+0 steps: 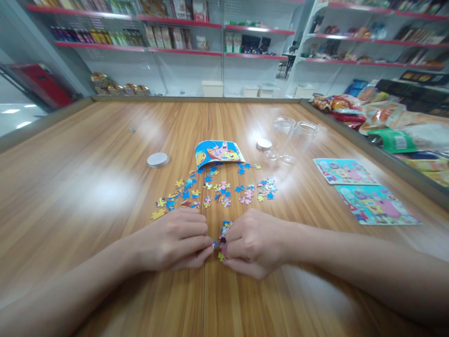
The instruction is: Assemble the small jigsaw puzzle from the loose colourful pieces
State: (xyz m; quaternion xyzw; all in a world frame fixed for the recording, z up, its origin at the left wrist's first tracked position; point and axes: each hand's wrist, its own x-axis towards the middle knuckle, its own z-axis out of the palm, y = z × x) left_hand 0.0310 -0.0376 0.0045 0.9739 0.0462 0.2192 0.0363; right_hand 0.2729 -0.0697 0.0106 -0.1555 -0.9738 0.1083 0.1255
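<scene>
My left hand [175, 239] rests low over the table, its fingers closed on a small blue jigsaw piece [215, 244] that peeks out at the fingertips. Close beside it on the right, my right hand [250, 241] bends over a small group of joined jigsaw pieces [225, 229], fingers pressed on them and partly hiding them. A yellow piece [220, 256] shows at the near edge of that group. Beyond both hands lie many loose jigsaw pieces [223, 187] in blue, yellow and pink. Behind these stands a curved cartoon picture card [220, 152].
Left of the card lies a silver lid [157, 159]; another lid [264, 143] sits near two clear jars [305, 135]. Two flat cartoon pictures [377, 204] lie at the right. Snack bags [393, 121] fill the space past the table's right edge, and stocked shelves [182, 49] stand behind.
</scene>
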